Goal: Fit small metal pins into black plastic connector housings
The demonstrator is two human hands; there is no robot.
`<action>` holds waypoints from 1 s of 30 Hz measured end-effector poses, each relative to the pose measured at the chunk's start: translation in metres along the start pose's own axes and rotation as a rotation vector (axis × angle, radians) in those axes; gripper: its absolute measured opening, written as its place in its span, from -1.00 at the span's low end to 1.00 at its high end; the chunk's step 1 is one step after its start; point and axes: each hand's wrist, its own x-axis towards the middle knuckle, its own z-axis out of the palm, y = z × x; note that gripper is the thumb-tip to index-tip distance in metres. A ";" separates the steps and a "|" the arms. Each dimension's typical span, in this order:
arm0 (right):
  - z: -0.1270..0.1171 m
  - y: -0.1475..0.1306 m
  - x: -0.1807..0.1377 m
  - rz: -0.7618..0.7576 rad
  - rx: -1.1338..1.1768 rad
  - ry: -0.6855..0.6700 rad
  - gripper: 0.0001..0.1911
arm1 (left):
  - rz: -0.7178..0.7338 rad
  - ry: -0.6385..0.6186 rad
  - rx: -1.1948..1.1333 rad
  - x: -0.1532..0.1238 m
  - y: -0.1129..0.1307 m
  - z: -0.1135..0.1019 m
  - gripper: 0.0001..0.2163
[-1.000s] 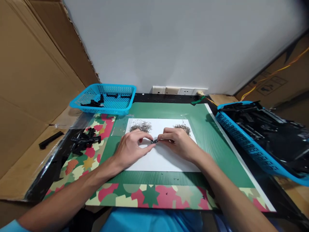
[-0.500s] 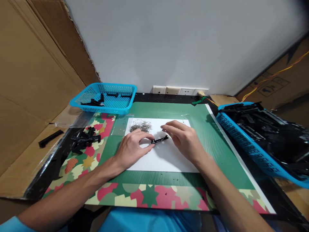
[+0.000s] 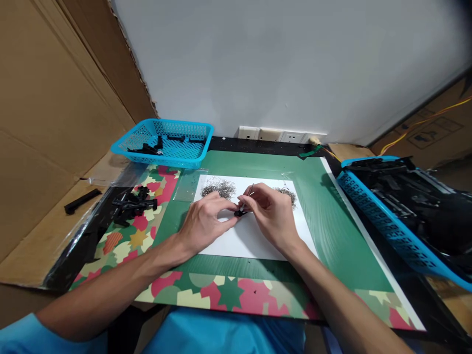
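My left hand point(image 3: 208, 221) pinches one end of a small black plastic part point(image 3: 239, 213) between thumb and fingers, low over a white sheet of paper point(image 3: 254, 241). Close against the same part, my right hand point(image 3: 271, 214) is closed, its fingertips around a thin light-coloured piece point(image 3: 242, 207) that I cannot name exactly. Most of the black part is hidden by the fingers. On the paper behind my left hand lies a heap of tiny metal pieces point(image 3: 218, 188). A second heap of metal pieces point(image 3: 289, 195) shows beyond my right hand, partly covered by it.
A blue basket point(image 3: 177, 161) with a few black parts stands at the back left. Several black parts point(image 3: 132, 204) lie on the patterned mat's left side; a longer one point(image 3: 83, 200) rests on cardboard. At right, a blue basket point(image 3: 401, 248) is heaped with black parts.
My right hand has moved left and down to the black part, and a thin light-coloured piece now shows at its fingertips. My left hand keeps its hold. The view has shifted slightly.
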 end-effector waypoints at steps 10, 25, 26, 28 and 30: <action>-0.001 -0.005 -0.002 -0.088 -0.113 0.001 -0.82 | 0.012 0.019 -0.058 0.001 0.002 0.001 -0.89; -0.023 -0.003 0.007 -0.081 0.050 0.306 -0.89 | -0.081 0.045 -0.149 0.004 0.001 0.001 -0.84; -0.035 0.000 0.011 -0.067 0.025 0.376 -0.87 | -0.106 0.052 -0.176 0.004 0.002 0.001 -0.83; -0.058 0.006 0.017 -0.021 -0.104 0.399 -0.83 | -0.159 0.053 -0.258 0.004 0.004 0.000 -0.82; -0.078 0.012 0.020 0.028 -0.264 0.238 -0.81 | -0.202 0.056 -0.339 0.005 0.005 -0.001 -0.83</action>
